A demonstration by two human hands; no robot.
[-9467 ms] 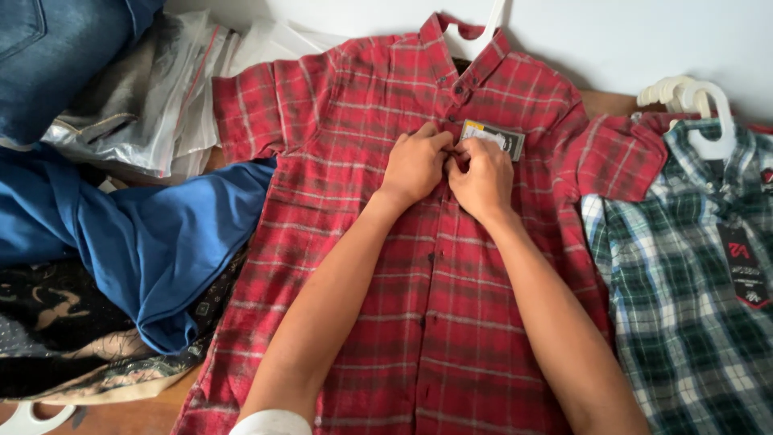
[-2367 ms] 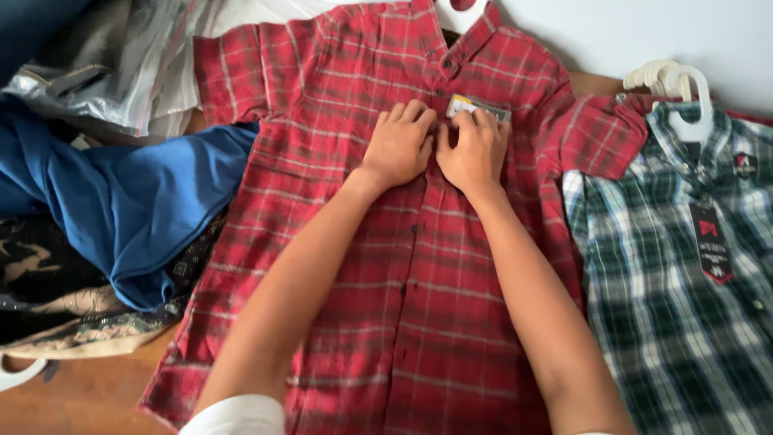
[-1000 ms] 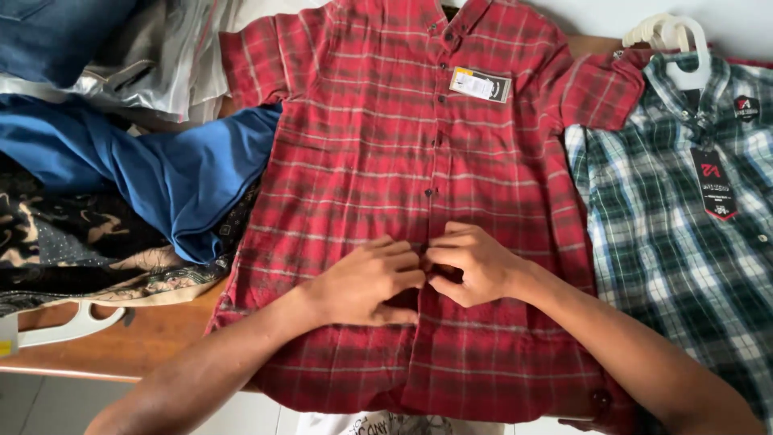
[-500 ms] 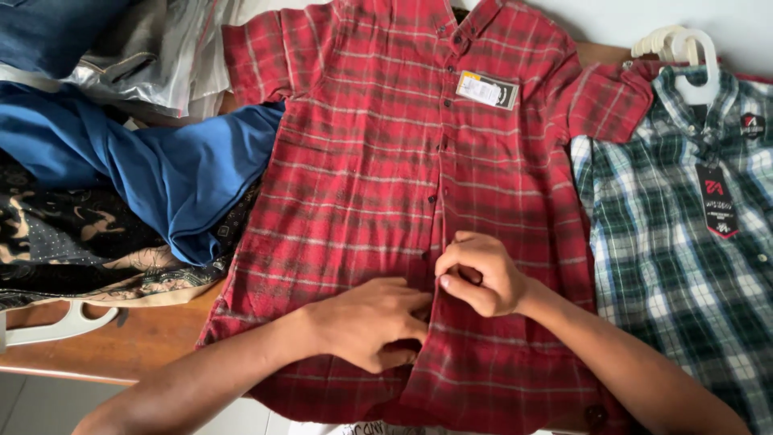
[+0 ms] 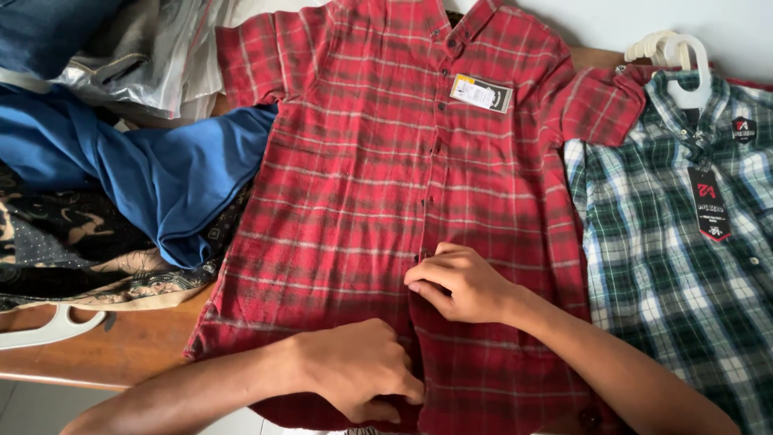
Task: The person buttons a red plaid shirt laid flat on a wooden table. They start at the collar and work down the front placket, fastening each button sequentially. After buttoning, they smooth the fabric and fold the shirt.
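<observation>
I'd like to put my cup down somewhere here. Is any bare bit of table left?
Little. One bare strip of the wooden table shows at the near left edge, bordered by the white hanger, the patterned dark cloth and the red plaid shirt. A sliver shows behind, beside the white hangers. Elsewhere it is crowded: blue garment, green plaid shirt, both hands on the red shirt.

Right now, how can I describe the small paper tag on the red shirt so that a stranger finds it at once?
Start at the red plaid shirt spread flat in the middle. Go up its button line towards the collar: the paper tag lies just right of it on the chest. It is pale and rectangular, unlike the long black hang tag on the green plaid shirt.
</observation>
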